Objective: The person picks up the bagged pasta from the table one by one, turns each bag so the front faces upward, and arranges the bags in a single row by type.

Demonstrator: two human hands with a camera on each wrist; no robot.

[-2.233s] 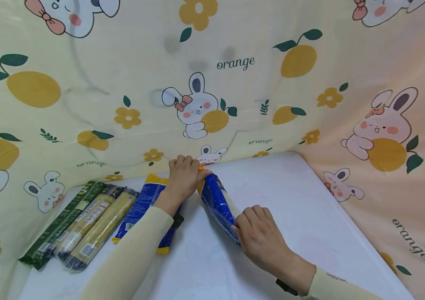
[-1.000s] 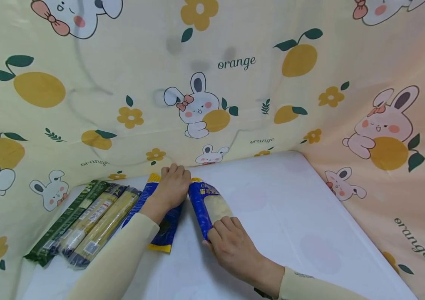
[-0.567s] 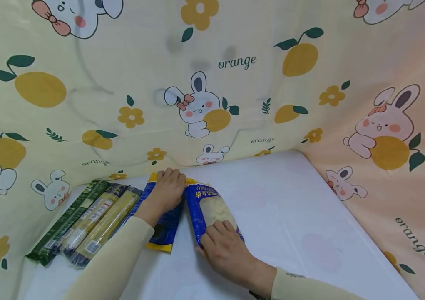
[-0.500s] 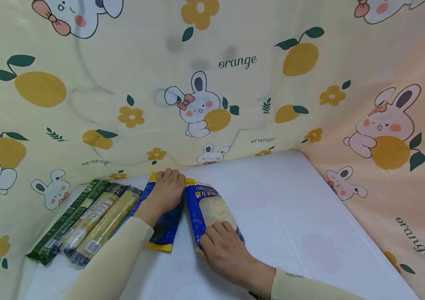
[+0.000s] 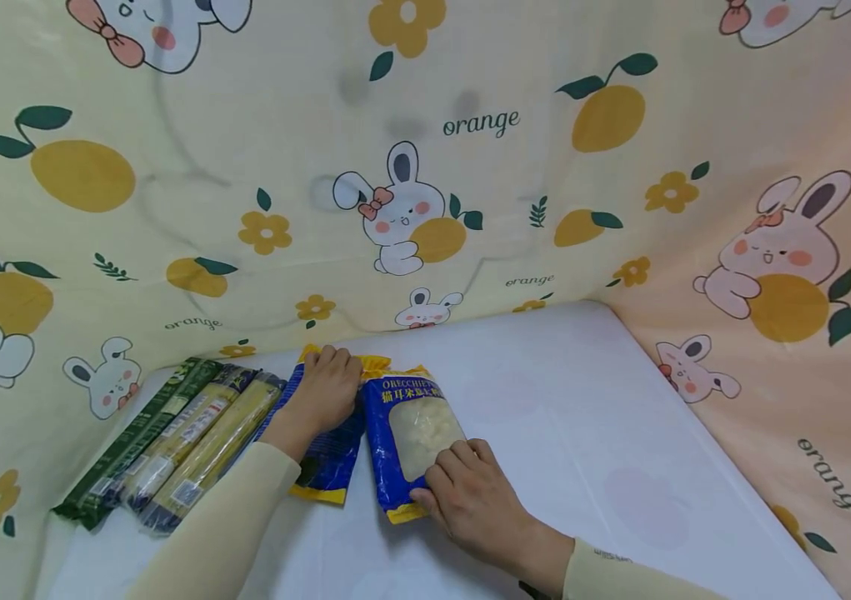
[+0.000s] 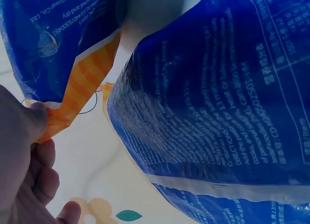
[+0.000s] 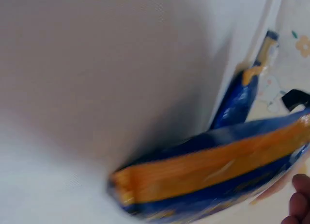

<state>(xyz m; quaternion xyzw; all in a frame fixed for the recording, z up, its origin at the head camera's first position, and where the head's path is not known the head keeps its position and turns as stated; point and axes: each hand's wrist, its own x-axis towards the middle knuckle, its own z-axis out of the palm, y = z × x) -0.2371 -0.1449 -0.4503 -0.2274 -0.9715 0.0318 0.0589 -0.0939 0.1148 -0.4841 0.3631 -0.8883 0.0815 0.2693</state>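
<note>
A blue and yellow bag of orecchiette pasta, with a clear window on its front, leans between my two hands. My left hand pinches its yellow top corner; the thumb and fingers show on that edge in the left wrist view. At the lower right side, my right hand grips the bag, thumb near the bottom yellow strip. A second blue pasta bag lies under my left hand and forearm, partly hidden. Its printed back fills much of the left wrist view. The right wrist view shows the held bag's yellow end.
Left of the blue bags, two clear packs of long pasta, one in the middle and one nearer, lie slanted beside a dark green pack. A patterned cloth rises behind the white table.
The held bag has shifted left, toward the lying bag, and its front has turned up into view. Both hands have moved left with it; the right has lately edged back right along its side.
</note>
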